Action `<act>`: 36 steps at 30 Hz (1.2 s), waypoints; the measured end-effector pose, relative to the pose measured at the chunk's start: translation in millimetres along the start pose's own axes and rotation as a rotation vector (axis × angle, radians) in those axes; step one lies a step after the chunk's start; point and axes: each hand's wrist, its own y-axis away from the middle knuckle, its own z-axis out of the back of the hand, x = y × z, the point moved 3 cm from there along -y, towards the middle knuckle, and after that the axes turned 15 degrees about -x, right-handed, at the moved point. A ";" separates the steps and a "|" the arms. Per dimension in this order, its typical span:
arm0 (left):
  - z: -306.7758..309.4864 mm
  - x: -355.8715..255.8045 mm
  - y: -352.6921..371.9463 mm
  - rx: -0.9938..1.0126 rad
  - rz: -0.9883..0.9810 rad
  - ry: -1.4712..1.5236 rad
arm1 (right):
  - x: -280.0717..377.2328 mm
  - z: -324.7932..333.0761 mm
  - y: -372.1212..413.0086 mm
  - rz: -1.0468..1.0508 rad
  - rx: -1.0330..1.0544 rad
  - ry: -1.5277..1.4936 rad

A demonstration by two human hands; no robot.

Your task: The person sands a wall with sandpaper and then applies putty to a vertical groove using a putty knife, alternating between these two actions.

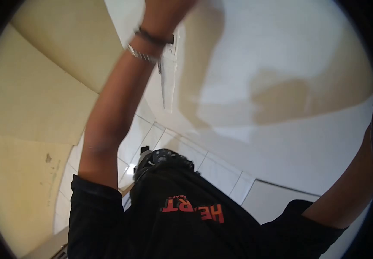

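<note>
My left arm reaches up along the white wall [234, 52], with part of my left hand [167, 13] showing at the top edge. Its fingers lie beyond the frame, so whether it holds anything is hidden. Around that wrist are a dark band [152, 38] and a silver bracelet [141, 54]. Just behind the wrist, a narrow rough-edged strip [168, 82] with a small metal-looking part runs down the wall. My right forearm [350, 185] extends out at the right edge, where something dark is on or near the wrist; my right hand is out of sight.
Shadows of my arm and head fall on the wall. A yellowish, marked surface [18, 172] stands at the left. White floor tiles [216, 168] lie below, with a grey-white panel [273, 203] at the lower right. My black shirt [186, 233] with red lettering fills the bottom.
</note>
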 end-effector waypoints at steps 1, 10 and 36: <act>17.8 5.8 17.8 -0.020 0.077 0.023 | 7.0 -4.6 -6.4 0.020 -0.013 -0.016; 55.7 13.9 66.7 0.105 0.008 -0.341 | 93.4 -47.9 -104.4 0.277 -0.106 -0.181; 57.9 35.8 56.1 0.368 -0.104 0.170 | 190.9 -41.6 -122.5 0.807 0.492 0.280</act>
